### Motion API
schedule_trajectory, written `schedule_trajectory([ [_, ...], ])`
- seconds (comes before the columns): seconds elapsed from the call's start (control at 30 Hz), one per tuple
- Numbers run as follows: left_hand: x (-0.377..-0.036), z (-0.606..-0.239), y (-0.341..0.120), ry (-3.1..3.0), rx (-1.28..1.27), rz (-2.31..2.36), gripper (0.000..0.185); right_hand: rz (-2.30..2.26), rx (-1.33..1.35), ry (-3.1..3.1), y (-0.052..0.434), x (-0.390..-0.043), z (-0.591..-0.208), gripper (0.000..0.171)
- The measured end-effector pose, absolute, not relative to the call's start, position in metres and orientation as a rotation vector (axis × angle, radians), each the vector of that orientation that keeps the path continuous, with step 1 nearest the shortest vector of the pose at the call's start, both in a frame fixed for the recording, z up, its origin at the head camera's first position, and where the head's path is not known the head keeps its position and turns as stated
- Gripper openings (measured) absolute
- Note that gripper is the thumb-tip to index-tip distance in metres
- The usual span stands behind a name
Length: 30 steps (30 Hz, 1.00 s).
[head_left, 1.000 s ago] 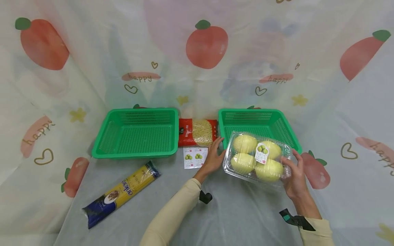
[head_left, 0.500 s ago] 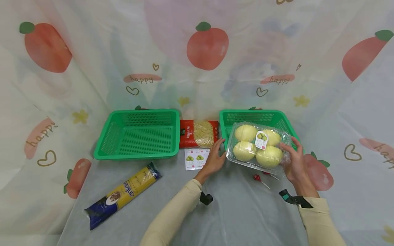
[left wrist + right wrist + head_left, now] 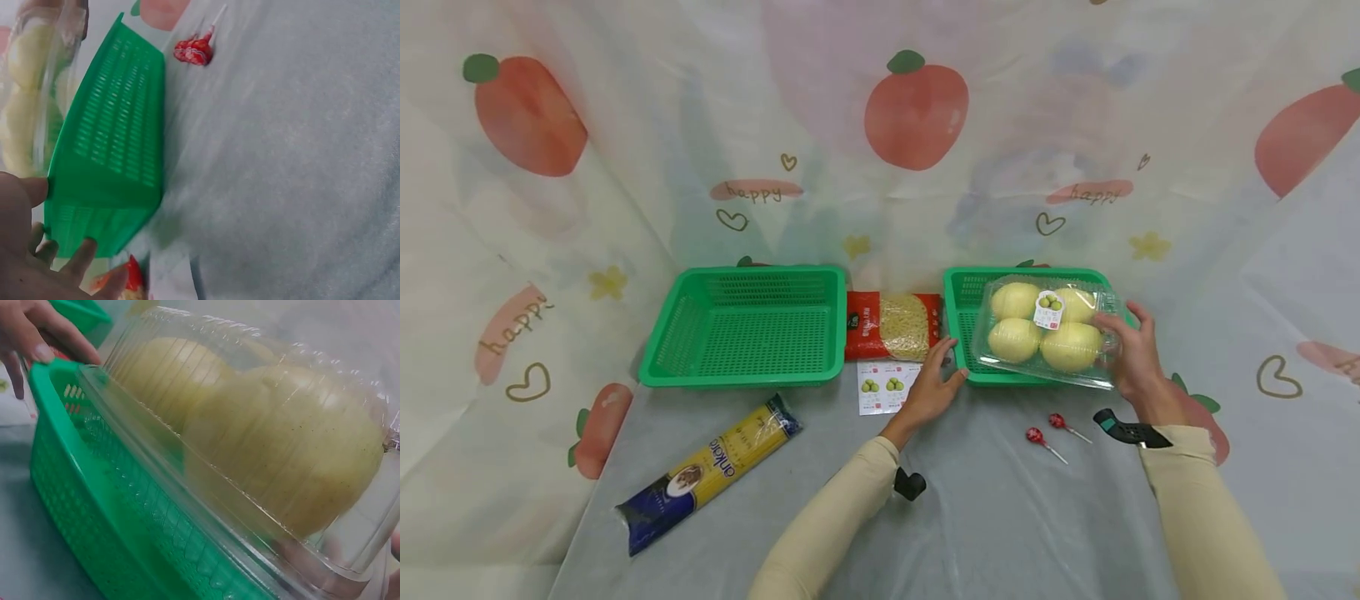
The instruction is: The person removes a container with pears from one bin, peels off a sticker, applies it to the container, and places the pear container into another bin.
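My right hand grips the right end of a clear plastic box of fruit, tilted over the right green basket. Speckled, pale yellow round fruit like pears show through its lid, which bears a round sticker. In the right wrist view the box's near lower edge hangs above the basket's inside, its far corner close by the rim. My left hand is at that basket's front left corner. Its thumb touches the rim, and its loosely spread fingers lie along the outside of the short wall.
Another green basket stands at the left. Between the baskets lie a red bag of pasta and a sticker sheet. Spaghetti in a blue-and-yellow pack lies front left. Two red lollipops lie before the right basket.
The box of fruit has moved away from me, from in front of the right basket to over it, uncovering the lollipops. My left hand stays by the basket's corner.
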<state>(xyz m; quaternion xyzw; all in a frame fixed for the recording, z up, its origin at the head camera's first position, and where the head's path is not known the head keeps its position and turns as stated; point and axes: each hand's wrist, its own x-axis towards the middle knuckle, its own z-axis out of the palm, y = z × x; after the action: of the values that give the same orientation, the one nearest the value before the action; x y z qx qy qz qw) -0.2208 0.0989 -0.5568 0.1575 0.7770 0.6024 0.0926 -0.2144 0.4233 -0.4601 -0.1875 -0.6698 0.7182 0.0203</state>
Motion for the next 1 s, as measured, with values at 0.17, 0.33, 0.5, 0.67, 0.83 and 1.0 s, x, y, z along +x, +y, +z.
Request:
schedule_trajectory([
  [0.17, -0.221, -0.557, 0.099, 2.300, 0.448, 1.747, 0.062, 2.143, -0.597, -2.204, 0.423, -0.235, -0.460, 0.098],
  [0.33, -0.221, -0.553, 0.098, 2.300, 0.450, 1.742, 0.062, 1.999, -0.527, -2.415, 0.414, -0.250, -0.464, 0.099],
  [0.5, -0.222, -0.553, 0.098, 2.314, 0.435, 1.722, 0.062, 1.942, -0.587, -2.497, 0.408, -0.260, -0.473, 0.105],
  [0.67, -0.222, -0.551, 0.098, 2.310, 0.443, 1.730, 0.062, 1.940, -0.637, -2.515, 0.410, -0.268, -0.482, 0.106],
  [0.83, -0.223, -0.551, 0.098, 2.305, 0.460, 1.733, 0.062, 1.850, -0.705, -2.607, 0.419, -0.270, -0.488, 0.103],
  [1.0, -0.223, -0.553, 0.098, 2.335, 0.448, 1.706, 0.062, 1.786, -0.754, -2.704, 0.427, -0.274, -0.490, 0.109],
])
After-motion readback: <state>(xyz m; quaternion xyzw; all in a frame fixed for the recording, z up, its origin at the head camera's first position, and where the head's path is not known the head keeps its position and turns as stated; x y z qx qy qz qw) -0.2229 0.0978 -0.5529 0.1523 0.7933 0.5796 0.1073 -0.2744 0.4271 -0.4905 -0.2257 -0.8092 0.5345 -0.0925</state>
